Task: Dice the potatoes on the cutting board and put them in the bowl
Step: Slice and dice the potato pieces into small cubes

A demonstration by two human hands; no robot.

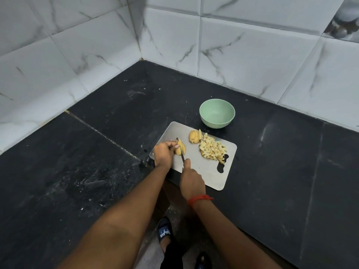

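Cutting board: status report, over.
Left hand holds sliced potato, right hand grips knife mid-cut. Diced pile, second piece on cutting board; bowl empty. Nothing blocks the bowl.

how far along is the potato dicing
Done: a pile of dice lies on the board. In hand: the left hand holds a potato piece while the right hand cuts it with the knife. Left: the other piece is not yet diced, and the bowl is empty.

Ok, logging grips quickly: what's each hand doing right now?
Left hand: holding the potato piece.
Right hand: gripping the knife.
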